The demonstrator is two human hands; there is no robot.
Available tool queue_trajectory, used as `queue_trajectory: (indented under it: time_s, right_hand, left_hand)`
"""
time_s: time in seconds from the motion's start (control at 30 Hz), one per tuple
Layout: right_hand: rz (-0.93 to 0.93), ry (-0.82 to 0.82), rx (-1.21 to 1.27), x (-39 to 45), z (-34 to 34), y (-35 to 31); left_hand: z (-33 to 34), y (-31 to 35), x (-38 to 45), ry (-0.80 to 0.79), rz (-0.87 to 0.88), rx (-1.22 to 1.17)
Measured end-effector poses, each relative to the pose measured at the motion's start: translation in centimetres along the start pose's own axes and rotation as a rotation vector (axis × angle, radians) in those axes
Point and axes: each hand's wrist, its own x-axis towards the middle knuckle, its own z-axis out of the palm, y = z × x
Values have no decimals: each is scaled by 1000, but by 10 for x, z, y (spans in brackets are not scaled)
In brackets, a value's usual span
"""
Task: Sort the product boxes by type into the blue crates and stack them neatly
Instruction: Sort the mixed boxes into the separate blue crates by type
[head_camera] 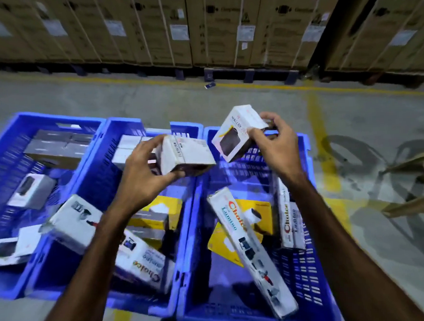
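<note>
White boxes gripped in left hand (143, 173) and right hand (274, 142), labels motion-blurred, crates (307, 265) cropped

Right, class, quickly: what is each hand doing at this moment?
Left hand: gripping a small white box above the middle crate.
Right hand: gripping another white box above the right crate.

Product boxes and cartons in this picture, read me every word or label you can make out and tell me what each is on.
"Choice": long white box lying in the right crate.
"Choice": white box against that crate's right wall.
"Choice": white box in the middle crate.
"HALLEY": small white box in the right hand.
Too blurred: box in the left hand, labels on the brown cartons.
</note>
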Motion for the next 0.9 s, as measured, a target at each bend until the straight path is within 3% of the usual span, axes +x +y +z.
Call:
queue_trajectory:
  time_s: [0.13, 0.27, 0.5, 0.67, 0.9]
  right_hand:
    - [-80, -256, 11, -11, 57, -31]
    - [-176, -468, -318, -35, 122, -49]
    - [-171, -715, -739, -57, 186, -48]
    - [-200, -666, -744, -63, 198, -42]
    - [-250, -546, -616, -79, 151, -41]
  left_hand:
    - [-75, -19, -5, -36, 0, 236]
    - [-121, -49, 13, -155, -97, 554]
    - [-124, -86, 47, -455, -203, 810]
    - [-131, -99, 47, -495, -237, 870]
    - [-119, -43, 27, -541, -62, 689]
